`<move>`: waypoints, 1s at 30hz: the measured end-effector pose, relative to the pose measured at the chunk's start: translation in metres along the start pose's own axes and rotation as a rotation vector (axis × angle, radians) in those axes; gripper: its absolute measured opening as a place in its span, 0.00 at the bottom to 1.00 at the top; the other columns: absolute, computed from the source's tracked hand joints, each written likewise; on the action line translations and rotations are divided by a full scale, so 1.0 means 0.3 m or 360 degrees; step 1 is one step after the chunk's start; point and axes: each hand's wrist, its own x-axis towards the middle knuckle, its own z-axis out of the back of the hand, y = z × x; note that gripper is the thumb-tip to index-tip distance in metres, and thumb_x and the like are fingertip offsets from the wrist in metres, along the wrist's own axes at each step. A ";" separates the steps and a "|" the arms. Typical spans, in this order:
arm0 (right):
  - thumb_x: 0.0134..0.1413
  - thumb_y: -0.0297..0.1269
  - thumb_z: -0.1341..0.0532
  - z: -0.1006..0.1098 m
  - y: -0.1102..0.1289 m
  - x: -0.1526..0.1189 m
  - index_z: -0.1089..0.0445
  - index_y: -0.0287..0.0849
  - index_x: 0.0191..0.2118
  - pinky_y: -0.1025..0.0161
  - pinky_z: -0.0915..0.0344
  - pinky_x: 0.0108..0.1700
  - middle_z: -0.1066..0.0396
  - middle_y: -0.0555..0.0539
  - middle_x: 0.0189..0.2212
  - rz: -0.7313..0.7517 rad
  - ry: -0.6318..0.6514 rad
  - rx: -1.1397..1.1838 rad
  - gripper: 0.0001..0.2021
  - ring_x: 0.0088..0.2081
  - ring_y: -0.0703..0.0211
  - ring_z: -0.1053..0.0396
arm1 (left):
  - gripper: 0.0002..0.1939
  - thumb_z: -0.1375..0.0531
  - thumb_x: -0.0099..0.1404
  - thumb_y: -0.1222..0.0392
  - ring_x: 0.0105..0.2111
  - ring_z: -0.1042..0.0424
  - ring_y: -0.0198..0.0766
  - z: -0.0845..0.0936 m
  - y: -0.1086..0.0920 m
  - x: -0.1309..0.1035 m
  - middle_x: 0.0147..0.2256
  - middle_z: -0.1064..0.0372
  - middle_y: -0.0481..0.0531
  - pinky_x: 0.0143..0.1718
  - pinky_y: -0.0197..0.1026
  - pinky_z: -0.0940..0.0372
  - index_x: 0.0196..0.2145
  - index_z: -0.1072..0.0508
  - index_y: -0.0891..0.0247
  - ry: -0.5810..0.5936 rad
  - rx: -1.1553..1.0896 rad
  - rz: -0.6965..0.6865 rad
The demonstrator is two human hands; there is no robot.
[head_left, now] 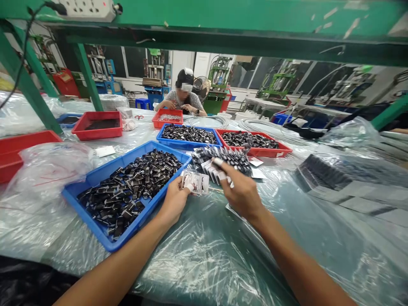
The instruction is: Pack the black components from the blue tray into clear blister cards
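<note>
My left hand (176,197) pinches a small stack of clear plastic packets (200,183) beside the right edge of a blue tray. White tape wraps its thumb. My right hand (241,190) is over a row of packets (212,172) holding black parts. Its fingers are bent together, with a white wrap near the index fingertip; what lies between the fingertips is unclear. The blue tray (92,231) on the left contains many loose black parts (137,182).
Behind are another blue tray (165,142) and a red tray (264,153) of black parts. Packed rows (344,187) lie at right. A co-worker (185,95) sits opposite beside a small red tray (155,122). A green beam (242,17) crosses overhead.
</note>
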 end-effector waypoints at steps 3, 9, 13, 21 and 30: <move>0.64 0.34 0.45 0.035 0.029 0.112 0.50 0.49 0.67 0.45 0.37 0.60 0.40 0.44 0.62 -0.0173 -0.0017 0.0163 0.27 0.60 0.47 0.39 | 0.14 0.34 0.55 0.59 0.34 0.31 0.38 0.002 -0.001 -0.002 0.39 0.27 0.57 0.32 0.38 0.37 0.39 0.26 0.67 0.0094 -0.0170 0.0140; 0.62 0.33 0.43 0.054 -0.001 0.044 0.31 0.47 0.52 0.47 0.33 0.56 0.32 0.44 0.54 -0.0061 0.0104 0.0213 0.14 0.54 0.51 0.33 | 0.17 0.36 0.60 0.60 0.45 0.29 0.43 -0.015 -0.015 -0.013 0.48 0.29 0.59 0.45 0.44 0.33 0.47 0.29 0.65 0.0222 -0.0406 0.0210; 0.61 0.29 0.44 0.006 -0.015 -0.078 0.30 0.41 0.50 0.48 0.33 0.56 0.32 0.40 0.54 0.0026 0.0226 0.0176 0.14 0.55 0.50 0.33 | 0.17 0.34 0.58 0.60 0.44 0.29 0.42 -0.031 -0.019 -0.026 0.46 0.27 0.57 0.46 0.44 0.33 0.45 0.28 0.65 0.0289 -0.0419 0.0211; 0.61 0.29 0.43 -0.032 0.031 -0.082 0.36 0.43 0.59 0.47 0.37 0.60 0.35 0.41 0.57 -0.0118 0.0255 0.0348 0.20 0.59 0.52 0.37 | 0.21 0.28 0.45 0.64 0.38 0.28 0.39 -0.007 0.009 -0.015 0.37 0.25 0.51 0.41 0.39 0.34 0.39 0.25 0.65 0.0100 -0.0247 0.0184; 0.63 0.29 0.47 0.022 -0.017 -0.106 0.35 0.48 0.59 0.51 0.30 0.55 0.29 0.48 0.53 -0.0132 0.0271 0.0323 0.20 0.52 0.53 0.29 | 0.15 0.30 0.47 0.63 0.35 0.28 0.41 -0.016 -0.009 -0.027 0.32 0.26 0.51 0.43 0.43 0.35 0.35 0.25 0.65 0.0204 -0.0097 0.0117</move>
